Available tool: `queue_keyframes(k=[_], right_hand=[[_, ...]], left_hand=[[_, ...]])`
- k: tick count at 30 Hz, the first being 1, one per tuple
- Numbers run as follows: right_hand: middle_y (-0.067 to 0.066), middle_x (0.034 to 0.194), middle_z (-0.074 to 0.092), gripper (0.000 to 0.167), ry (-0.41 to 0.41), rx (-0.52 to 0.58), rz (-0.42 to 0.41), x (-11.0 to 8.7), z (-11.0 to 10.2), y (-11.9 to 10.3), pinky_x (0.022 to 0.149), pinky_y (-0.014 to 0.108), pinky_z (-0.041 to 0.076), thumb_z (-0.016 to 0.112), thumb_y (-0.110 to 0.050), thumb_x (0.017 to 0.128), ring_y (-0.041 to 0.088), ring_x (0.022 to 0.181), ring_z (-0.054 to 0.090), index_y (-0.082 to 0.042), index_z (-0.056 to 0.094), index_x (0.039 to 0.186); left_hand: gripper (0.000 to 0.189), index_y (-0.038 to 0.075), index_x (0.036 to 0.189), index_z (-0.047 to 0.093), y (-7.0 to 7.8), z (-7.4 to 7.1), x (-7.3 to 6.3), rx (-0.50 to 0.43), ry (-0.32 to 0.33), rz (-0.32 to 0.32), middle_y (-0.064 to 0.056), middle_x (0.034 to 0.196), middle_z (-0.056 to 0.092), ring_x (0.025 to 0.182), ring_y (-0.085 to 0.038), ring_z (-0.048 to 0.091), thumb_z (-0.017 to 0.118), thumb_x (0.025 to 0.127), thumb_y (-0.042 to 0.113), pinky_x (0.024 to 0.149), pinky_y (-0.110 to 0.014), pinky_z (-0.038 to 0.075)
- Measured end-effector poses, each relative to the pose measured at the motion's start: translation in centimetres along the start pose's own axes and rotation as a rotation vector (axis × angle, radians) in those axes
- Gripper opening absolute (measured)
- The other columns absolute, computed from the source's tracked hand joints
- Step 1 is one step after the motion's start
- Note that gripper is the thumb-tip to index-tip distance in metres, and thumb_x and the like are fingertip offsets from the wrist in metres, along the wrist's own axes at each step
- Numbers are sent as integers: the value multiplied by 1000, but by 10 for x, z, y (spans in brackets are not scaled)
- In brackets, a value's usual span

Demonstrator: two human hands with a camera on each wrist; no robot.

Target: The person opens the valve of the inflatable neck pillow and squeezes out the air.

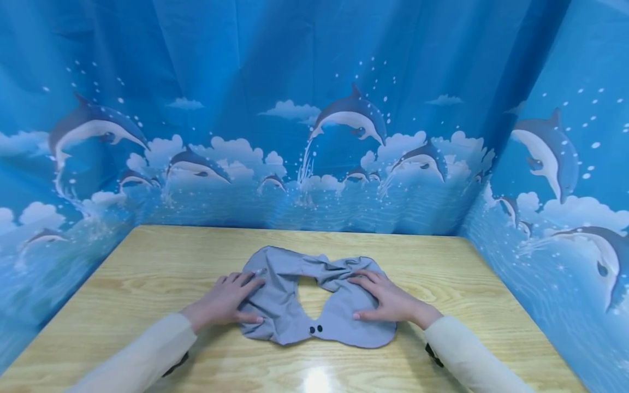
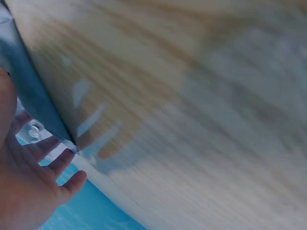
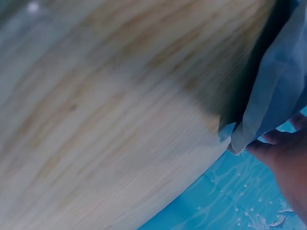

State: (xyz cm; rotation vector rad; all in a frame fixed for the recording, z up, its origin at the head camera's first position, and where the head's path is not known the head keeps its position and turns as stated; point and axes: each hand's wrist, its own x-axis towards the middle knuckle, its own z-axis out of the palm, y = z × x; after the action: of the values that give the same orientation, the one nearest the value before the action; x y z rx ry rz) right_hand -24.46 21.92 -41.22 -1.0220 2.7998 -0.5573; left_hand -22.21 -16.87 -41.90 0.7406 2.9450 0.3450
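A grey cloth bib (image 1: 344,314) with a scalloped outline lies flat on the table, wrinkled on its left half and along its upper band. Its neck opening shows bare wood, and two dark snap buttons sit side by side below that opening. My left hand (image 1: 226,299) rests on the bib's left side, fingers spread over the fabric. On the right side rests my right hand (image 1: 388,297), its fingers reaching the bunched folds and its thumb on the smooth part. The left wrist view shows the bib's edge (image 2: 31,86) beside the fingers; the right wrist view shows a raised fold (image 3: 278,81).
The light wooden table (image 1: 162,273) extends around the bib on all sides. Behind it and along both sides hangs a blue curtain (image 1: 275,65) printed with dolphins and clouds. A bright reflection lies on the table near the front.
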Motion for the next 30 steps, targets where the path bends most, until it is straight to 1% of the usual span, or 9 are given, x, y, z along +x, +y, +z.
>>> queue_keyframes(k=[7, 11, 17, 19, 25, 30], right_hand=[[9, 142, 35, 76, 3, 16, 17, -1, 1, 4, 101, 54, 30, 59, -61, 77, 33, 131, 32, -22, 38, 139], [9, 141, 36, 76, 5, 3, 19, -1, 2, 5, 101, 55, 30, 58, -61, 78, 33, 130, 33, -22, 38, 139], [9, 140, 38, 75, 8, -21, 35, -2, 0, 4, 101, 54, 31, 57, -62, 78, 33, 129, 35, -22, 38, 138], [9, 140, 38, 74, 8, -24, 38, -2, 1, 5, 101, 54, 31, 57, -62, 78, 33, 129, 35, -22, 38, 139], [9, 141, 38, 74, -6, -42, 50, -3, 1, 5, 101, 55, 31, 54, -63, 79, 34, 129, 35, -23, 37, 139], [9, 139, 39, 75, -11, -70, 57, -2, 0, 3, 100, 57, 29, 54, -64, 79, 36, 128, 36, -22, 38, 139]], left_hand=[[91, 19, 140, 36, -10, 5, -4, 13, 31, 66, -20, 144, 31, 130, -42, 31, 56, 69, 72, 98, -67, 21], [94, 19, 141, 34, -15, 4, -6, 10, 27, 100, -19, 145, 30, 130, -42, 30, 55, 68, 73, 98, -67, 19], [96, 17, 141, 33, -20, 1, -8, 22, 11, 140, -20, 144, 30, 129, -42, 31, 55, 67, 74, 97, -68, 20], [97, 18, 142, 33, -21, -1, -9, 19, -4, 142, -20, 145, 29, 130, -42, 30, 56, 66, 74, 97, -68, 19], [101, 21, 143, 30, -24, -3, -9, 10, -59, 121, -19, 147, 25, 132, -41, 26, 57, 63, 76, 100, -67, 14], [101, 18, 141, 33, -23, -6, -8, 12, -59, 128, -20, 145, 29, 130, -42, 29, 60, 62, 74, 98, -67, 17]])
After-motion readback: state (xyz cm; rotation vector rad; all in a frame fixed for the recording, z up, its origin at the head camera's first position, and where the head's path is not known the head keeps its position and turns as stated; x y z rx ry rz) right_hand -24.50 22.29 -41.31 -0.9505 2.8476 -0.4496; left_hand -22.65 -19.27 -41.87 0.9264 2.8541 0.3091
